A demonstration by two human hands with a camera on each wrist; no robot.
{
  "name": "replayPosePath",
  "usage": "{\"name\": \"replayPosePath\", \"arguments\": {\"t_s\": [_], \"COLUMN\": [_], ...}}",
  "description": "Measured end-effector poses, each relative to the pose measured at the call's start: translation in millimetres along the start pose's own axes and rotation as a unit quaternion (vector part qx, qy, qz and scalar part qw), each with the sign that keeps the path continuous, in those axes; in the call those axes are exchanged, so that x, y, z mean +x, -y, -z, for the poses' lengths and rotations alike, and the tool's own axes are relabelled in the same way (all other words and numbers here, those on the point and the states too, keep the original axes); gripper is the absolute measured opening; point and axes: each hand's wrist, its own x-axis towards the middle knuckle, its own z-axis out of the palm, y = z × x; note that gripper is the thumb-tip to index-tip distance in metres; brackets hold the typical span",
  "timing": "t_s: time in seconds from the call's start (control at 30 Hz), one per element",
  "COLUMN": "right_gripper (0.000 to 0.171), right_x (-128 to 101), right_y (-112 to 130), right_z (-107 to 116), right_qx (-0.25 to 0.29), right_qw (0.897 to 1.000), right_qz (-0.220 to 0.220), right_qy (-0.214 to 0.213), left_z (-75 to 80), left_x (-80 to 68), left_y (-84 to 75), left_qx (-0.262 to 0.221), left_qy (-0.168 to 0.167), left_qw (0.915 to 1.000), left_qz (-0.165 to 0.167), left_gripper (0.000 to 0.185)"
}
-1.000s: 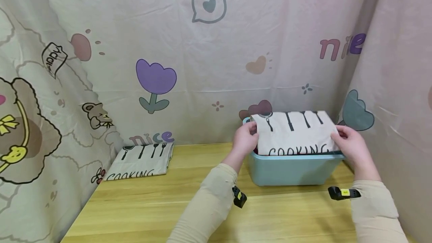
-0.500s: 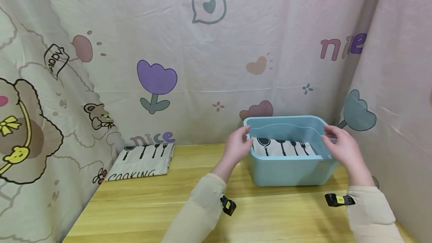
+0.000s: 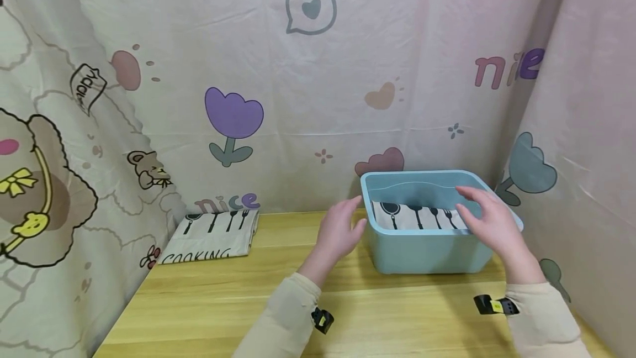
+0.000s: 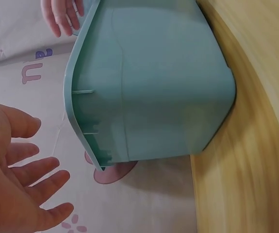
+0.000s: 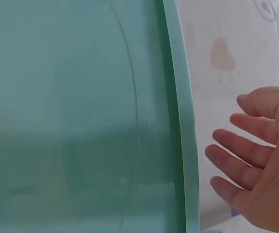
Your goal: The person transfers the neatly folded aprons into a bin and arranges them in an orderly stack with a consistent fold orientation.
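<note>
A light blue plastic bin (image 3: 429,250) stands on the wooden table at the back right. Inside it lies a folded white cloth (image 3: 417,217) printed with black utensils. My left hand (image 3: 338,231) hovers just left of the bin (image 4: 149,92), fingers spread and holding nothing. Over the bin's right front rim is my right hand (image 3: 489,220), also spread and empty. The wrist views show the left hand (image 4: 18,184) and the right hand (image 5: 258,160) beside the bin's wall (image 5: 81,116). A second folded cloth (image 3: 208,235) reading COOKING lies at the table's back left.
Cartoon-printed curtains (image 3: 308,70) close in the back, left and right sides. The wooden table (image 3: 208,303) stretches toward me. Small black clips sit on both sleeves near the wrists.
The folded cloth that both hands held over the bin now lies inside it. Both hands have let go and drawn back a little from the bin's rim.
</note>
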Motion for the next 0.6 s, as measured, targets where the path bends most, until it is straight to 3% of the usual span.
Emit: {"name": "replayPosePath", "arguments": {"t_s": [0.6], "right_gripper": [0.043], "right_x": [-0.3], "right_y": [31.5], "right_z": [-29.2], "right_qx": [-0.015], "right_qw": [0.995], "right_qz": [0.102], "right_qy": [-0.019], "left_z": [4.8], "left_x": [-27.8], "left_y": [17.4], "left_qx": [0.124], "left_qy": [-0.029], "left_qw": [0.9895], "left_qz": [-0.068], "left_gripper": [0.055]}}
